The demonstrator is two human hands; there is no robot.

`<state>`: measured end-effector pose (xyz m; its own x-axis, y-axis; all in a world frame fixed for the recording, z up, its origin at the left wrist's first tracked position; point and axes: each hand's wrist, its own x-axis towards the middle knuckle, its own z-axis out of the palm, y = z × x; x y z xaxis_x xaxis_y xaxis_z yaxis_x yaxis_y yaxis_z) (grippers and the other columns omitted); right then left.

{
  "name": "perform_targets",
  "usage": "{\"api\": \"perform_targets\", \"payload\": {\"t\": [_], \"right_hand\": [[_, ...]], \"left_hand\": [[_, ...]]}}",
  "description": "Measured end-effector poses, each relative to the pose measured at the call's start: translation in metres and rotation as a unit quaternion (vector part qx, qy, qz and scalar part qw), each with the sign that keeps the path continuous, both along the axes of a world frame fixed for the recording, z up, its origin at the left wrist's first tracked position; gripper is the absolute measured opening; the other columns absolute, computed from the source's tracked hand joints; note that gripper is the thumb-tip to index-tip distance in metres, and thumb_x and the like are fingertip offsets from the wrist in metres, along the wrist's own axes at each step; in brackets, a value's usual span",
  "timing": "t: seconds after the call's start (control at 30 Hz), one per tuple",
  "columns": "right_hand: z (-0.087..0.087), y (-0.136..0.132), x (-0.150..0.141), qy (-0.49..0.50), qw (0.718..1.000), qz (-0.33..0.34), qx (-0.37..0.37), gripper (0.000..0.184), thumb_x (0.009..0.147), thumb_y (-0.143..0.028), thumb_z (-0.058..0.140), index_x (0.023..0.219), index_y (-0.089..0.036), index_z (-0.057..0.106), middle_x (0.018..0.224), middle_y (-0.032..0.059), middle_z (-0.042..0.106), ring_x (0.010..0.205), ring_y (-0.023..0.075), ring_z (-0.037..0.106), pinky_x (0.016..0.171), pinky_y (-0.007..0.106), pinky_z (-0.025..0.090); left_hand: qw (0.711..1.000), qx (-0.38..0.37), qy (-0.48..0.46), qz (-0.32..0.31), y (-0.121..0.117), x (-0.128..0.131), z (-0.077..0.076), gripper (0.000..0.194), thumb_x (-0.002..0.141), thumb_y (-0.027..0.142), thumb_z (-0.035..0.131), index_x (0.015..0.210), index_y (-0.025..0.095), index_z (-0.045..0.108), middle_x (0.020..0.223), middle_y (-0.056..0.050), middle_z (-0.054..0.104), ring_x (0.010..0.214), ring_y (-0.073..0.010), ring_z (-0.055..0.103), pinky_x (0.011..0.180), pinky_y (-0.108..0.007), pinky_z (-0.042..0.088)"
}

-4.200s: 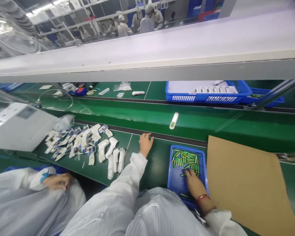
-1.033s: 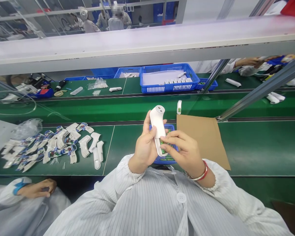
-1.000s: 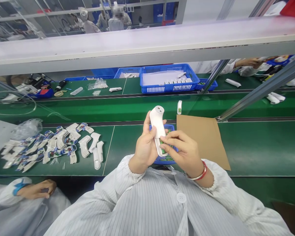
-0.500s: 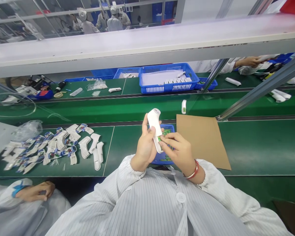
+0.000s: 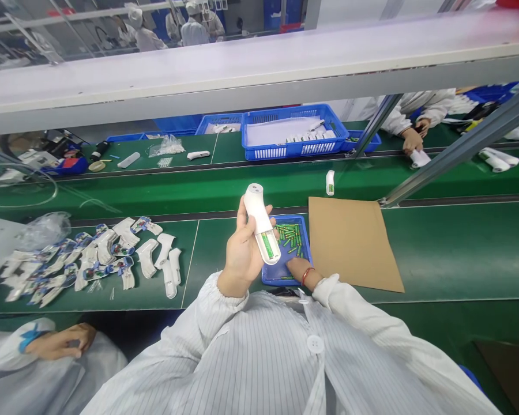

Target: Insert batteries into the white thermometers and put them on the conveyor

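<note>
My left hand is wrapped around a white handheld thermometer, held upright above the table with its battery bay facing me; a green battery sits in the bay. My right hand is down in the small blue tray of green batteries, its fingers mostly hidden behind the thermometer and the tray's contents.
A brown cardboard sheet lies right of the tray. Several white thermometers and packets are spread at the left. One thermometer rides the green belt. Blue baskets stand beyond. Another person's hand rests lower left; a co-worker's hand is opposite.
My right hand has left the thermometer's battery bay and dropped into the blue battery tray. The left hand has tilted the thermometer slightly left. The thermometer on the belt has moved right.
</note>
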<state>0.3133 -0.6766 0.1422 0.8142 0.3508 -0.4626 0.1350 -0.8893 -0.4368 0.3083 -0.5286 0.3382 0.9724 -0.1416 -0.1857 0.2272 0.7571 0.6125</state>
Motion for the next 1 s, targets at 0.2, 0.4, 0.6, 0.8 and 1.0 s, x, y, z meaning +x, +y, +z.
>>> {"api": "perform_targets", "payload": {"t": [0.2, 0.4, 0.6, 0.8, 1.0], "right_hand": [[0.012, -0.005, 0.002, -0.074, 0.987, 0.013, 0.141, 0.011, 0.077, -0.01, 0.06, 0.067, -0.015, 0.063, 0.073, 0.0074, 0.066, 0.075, 0.0163, 0.061, 0.074, 0.031, 0.049], [0.082, -0.012, 0.004, -0.172, 0.918, -0.069, 0.352, 0.025, 0.088, -0.017, 0.043, 0.109, -0.018, 0.057, 0.107, 0.0085, 0.062, 0.098, 0.0168, 0.057, 0.087, 0.037, 0.048], [0.17, -0.012, -0.028, -0.289, 0.811, -0.116, 0.496, 0.019, 0.081, -0.022, 0.058, 0.099, -0.027, 0.06, 0.103, 0.0057, 0.056, 0.094, 0.0181, 0.057, 0.076, 0.034, 0.054], [0.18, -0.001, -0.035, -0.395, 0.816, -0.031, 0.422, 0.019, 0.079, -0.019, 0.062, 0.095, -0.029, 0.068, 0.091, 0.003, 0.057, 0.077, 0.0142, 0.06, 0.067, 0.031, 0.057], [0.177, -0.003, -0.031, -0.347, 0.826, 0.052, 0.441, 0.035, 0.086, -0.012, 0.049, 0.114, -0.031, 0.061, 0.101, 0.004, 0.055, 0.081, 0.0124, 0.061, 0.071, 0.029, 0.058]], "left_hand": [[1.0, -0.012, -0.029, -0.004, 0.001, -0.002, 0.003, 0.052, 0.087, 0.021, 0.046, 0.132, 0.044, 0.032, 0.113, -0.003, 0.058, 0.08, -0.0117, 0.059, 0.072, -0.028, 0.048], [0.998, -0.001, -0.054, 0.017, -0.003, -0.005, 0.004, 0.056, 0.084, 0.022, 0.052, 0.132, 0.045, 0.033, 0.111, -0.002, 0.059, 0.08, -0.013, 0.058, 0.07, -0.028, 0.048], [0.995, 0.018, -0.086, 0.046, -0.008, -0.01, 0.003, 0.066, 0.08, 0.025, 0.06, 0.134, 0.046, 0.029, 0.111, -0.001, 0.06, 0.082, -0.0138, 0.06, 0.073, -0.029, 0.049], [0.993, 0.028, -0.087, 0.07, -0.01, -0.013, 0.003, 0.062, 0.081, 0.023, 0.058, 0.132, 0.047, 0.031, 0.112, 0.001, 0.059, 0.085, -0.0137, 0.059, 0.074, -0.03, 0.05], [0.996, 0.018, -0.067, 0.063, -0.009, -0.013, 0.001, 0.059, 0.082, 0.023, 0.057, 0.13, 0.046, 0.033, 0.11, 0.001, 0.059, 0.086, -0.0135, 0.058, 0.073, -0.028, 0.049]]}}
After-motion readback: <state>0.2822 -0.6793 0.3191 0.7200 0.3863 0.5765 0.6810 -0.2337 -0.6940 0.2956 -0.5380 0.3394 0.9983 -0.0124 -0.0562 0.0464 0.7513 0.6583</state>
